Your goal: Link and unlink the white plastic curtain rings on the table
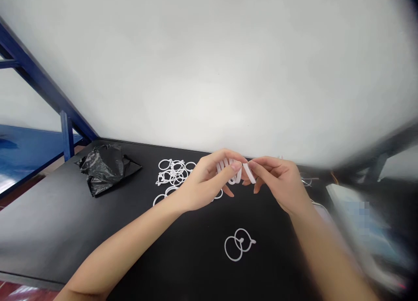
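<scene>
Over the black table, my left hand is closed round several white plastic rings, held as a small stack between thumb and fingers. My right hand pinches one white ring right next to that stack, so the fingertips of both hands almost meet. A pile of loose white rings lies on the table just left of my left hand. Two linked white rings lie flat on the table in front of and below my hands.
A crumpled black plastic bag sits at the back left of the table. A blue metal frame stands at the left beyond it. A white wall rises behind the table. Blurred objects lie at the right edge.
</scene>
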Demonstrator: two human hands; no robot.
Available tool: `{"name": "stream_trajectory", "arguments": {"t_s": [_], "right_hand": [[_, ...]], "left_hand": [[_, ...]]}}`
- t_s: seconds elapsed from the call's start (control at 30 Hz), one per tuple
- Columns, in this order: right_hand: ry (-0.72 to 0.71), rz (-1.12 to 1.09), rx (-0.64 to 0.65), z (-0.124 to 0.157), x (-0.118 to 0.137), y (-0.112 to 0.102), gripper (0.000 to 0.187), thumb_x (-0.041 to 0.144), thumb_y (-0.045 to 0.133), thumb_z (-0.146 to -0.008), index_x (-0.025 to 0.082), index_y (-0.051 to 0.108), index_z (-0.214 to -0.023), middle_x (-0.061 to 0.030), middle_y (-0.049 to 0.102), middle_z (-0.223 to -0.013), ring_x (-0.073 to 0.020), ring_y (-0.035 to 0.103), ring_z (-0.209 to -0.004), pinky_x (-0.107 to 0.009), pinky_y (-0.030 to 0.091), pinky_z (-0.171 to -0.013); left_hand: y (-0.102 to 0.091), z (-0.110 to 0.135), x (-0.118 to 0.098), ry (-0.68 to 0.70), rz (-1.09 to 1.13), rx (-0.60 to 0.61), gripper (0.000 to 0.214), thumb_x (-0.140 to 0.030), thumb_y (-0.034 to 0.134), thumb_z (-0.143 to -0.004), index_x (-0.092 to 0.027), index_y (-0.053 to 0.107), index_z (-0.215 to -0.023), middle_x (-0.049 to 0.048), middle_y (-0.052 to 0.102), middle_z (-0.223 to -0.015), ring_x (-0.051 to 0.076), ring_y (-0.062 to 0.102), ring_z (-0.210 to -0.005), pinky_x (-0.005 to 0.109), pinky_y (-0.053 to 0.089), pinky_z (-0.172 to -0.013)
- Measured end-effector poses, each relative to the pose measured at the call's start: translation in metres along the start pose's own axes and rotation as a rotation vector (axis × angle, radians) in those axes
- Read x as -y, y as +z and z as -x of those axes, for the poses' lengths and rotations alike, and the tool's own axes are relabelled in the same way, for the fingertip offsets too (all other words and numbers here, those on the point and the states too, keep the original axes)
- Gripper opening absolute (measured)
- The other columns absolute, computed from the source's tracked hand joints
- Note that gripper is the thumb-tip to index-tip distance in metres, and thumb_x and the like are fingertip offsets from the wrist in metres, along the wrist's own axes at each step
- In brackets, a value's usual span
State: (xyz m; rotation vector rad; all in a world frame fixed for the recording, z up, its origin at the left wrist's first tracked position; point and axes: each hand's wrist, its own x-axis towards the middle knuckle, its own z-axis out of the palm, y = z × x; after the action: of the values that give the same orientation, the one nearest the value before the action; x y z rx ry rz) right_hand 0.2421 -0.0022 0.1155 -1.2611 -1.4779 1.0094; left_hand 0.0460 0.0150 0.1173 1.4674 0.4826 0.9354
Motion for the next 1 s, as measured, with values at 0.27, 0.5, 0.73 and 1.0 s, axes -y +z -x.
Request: {"name": "stream_trajectory", "arguments": {"t_s": [0.27,0.5,0.73,1.0], "right_hand": [[0.123,0.013,0.226,0.008,0.015,0.000,0.037,0.045,0.067,-0.084,0.018,0.073,-0.109,-0.0096,0.076,-0.084,-0.0248,0.076,-0.072,-0.029,0.061,-0.051],[0.158,0.067,0.274,0.006,0.012,-0.006,0.030,0.044,0.065,-0.086,0.016,0.072,-0.095,-0.0055,0.074,-0.072,-0.0170,0.072,-0.056,-0.026,0.057,-0.053],[0.307,0.470,0.902,0.009,-0.008,-0.010,0.012,0.027,0.068,-0.077,0.016,0.071,-0.072,-0.0005,0.069,-0.058,-0.0129,0.064,-0.052,-0.020,0.047,-0.049],[0.376,0.600,1.344,0.014,-0.051,0.047,0.017,0.024,0.073,-0.064,0.016,0.062,-0.053,0.0057,0.059,-0.049,-0.0110,0.060,-0.051,-0.018,0.040,-0.048]], "left_hand": [[-0.002,0.000,0.002,-0.014,0.027,-0.048,0.025,-0.030,0.072,-0.081,-0.018,0.061,-0.101,0.0025,0.064,-0.088,0.012,0.062,-0.072,0.021,0.057,-0.058],[-0.001,0.001,0.001,-0.037,0.079,0.012,0.016,-0.028,0.067,-0.086,-0.017,0.061,-0.095,0.0036,0.066,-0.084,0.014,0.066,-0.077,0.020,0.057,-0.055],[-0.009,-0.003,-0.006,-0.185,0.436,-0.138,0.020,-0.028,0.065,-0.086,-0.020,0.057,-0.103,0.0066,0.070,-0.102,0.020,0.070,-0.097,0.014,0.053,-0.046],[-0.011,-0.002,-0.017,-0.243,0.717,-0.180,0.034,-0.036,0.053,-0.092,-0.017,0.056,-0.120,0.0147,0.064,-0.125,0.027,0.060,-0.119,0.018,0.056,-0.056]]}}
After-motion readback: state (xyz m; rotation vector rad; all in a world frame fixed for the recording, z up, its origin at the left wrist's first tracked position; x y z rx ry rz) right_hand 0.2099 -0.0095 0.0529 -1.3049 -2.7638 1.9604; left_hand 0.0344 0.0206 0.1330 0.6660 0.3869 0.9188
